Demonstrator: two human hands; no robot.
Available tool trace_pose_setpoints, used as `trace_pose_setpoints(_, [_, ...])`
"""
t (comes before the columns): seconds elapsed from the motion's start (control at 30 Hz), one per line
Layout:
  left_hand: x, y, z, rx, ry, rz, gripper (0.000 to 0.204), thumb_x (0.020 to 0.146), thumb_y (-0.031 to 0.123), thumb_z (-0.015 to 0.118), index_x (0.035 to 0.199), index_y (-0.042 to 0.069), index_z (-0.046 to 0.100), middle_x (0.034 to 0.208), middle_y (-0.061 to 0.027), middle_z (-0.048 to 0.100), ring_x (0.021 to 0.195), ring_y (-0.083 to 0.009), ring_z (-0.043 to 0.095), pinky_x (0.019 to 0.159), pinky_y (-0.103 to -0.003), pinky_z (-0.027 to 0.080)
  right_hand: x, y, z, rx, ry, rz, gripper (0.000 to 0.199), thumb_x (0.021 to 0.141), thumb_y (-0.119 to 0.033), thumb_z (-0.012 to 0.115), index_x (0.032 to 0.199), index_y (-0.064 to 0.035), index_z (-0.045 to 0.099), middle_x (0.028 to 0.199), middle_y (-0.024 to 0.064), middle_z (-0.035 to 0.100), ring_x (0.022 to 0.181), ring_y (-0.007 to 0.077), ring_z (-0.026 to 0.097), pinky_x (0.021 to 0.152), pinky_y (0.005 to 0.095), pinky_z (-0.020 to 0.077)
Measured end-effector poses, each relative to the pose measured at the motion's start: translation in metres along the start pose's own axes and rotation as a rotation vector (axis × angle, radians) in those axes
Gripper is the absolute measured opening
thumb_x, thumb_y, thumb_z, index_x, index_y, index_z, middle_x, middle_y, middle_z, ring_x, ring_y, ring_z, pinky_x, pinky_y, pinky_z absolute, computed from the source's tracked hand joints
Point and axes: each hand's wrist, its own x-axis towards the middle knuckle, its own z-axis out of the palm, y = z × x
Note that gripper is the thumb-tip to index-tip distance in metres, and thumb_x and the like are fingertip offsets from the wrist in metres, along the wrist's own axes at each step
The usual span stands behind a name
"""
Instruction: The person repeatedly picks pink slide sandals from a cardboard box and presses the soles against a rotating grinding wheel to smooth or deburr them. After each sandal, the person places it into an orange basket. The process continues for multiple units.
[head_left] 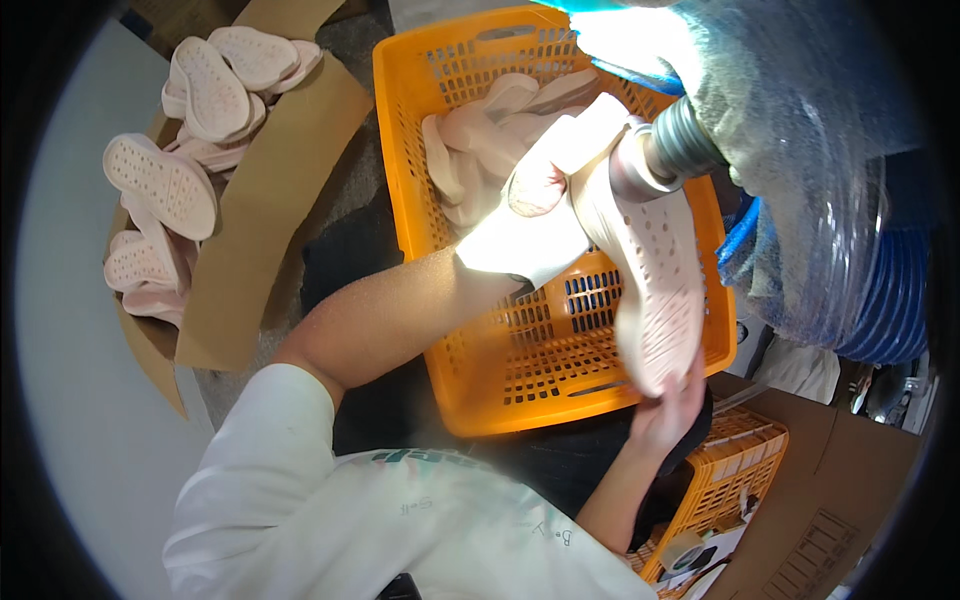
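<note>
Gripped at both ends: pink sole (pixel 655 290) clamped between left hand (pixel 530 230) and right hand (pixel 668 405). Left hand gloved in white, closed over upper end of sole, close against metal nozzle (pixel 680 150). Right hand bare, fingers curled round lower end; exact finger contact blurred, but hold evident.

Sole held upright, slightly tilted, perforated face toward camera, upper end touching nozzle tip. Judged: two-handed hold steadies the flexible piece against the nozzle, one hand pressing near contact point, the other keeping the free end from swinging.

Sole suspended above right half of orange basket (pixel 560 370), not resting in it. Basket sits on lap, directly beneath the hold; judged placed there for short reach. More pink soles (pixel 480 130) lie loose in far end of basket, well apart from the held one.

Cardboard box (pixel 250 230) at left, flaps open, holds further pile (pixel 170 180) of like soles, tread sides up. Blue hose (pixel 890 300) coiled at right behind clear plastic sheet (pixel 800 150). Second, smaller orange crate (pixel 730 460) below right forearm, contents unclear.
</note>
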Motion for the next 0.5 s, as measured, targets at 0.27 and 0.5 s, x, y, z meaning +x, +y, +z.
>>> trace_pose_setpoints(0.27, [-0.004, -0.002, 0.001, -0.027, 0.042, -0.128, 0.054, 0.095, 0.033, 0.064, 0.138, 0.002, 0.053, 0.129, -0.012, 0.062, 0.119, -0.0237, 0.063, 0.105, -0.039, 0.051, -0.084, -0.028, 0.089, 0.131, -0.226, 0.151, 0.091, 0.09, -0.009, 0.06, 0.161, 0.0065, 0.005, 0.134, 0.0332, 0.057, 0.091, 0.0349, 0.076, 0.068, 0.0342, 0.0672])
trace_pose_setpoints(0.5, [0.004, 0.012, 0.005, 0.015, 0.114, -0.148, 0.054, 0.096, 0.039, 0.062, 0.137, 0.004, 0.054, 0.127, -0.0114, 0.063, 0.117, -0.0233, 0.063, 0.103, -0.039, 0.052, -0.02, -0.051, 0.123, 0.196, -0.304, 0.132, 0.085, 0.085, -0.011, 0.058, 0.157, 0.0125, 0.017, 0.123, 0.033, 0.064, 0.082, 0.0311, 0.077, 0.067, 0.0323, 0.0667])
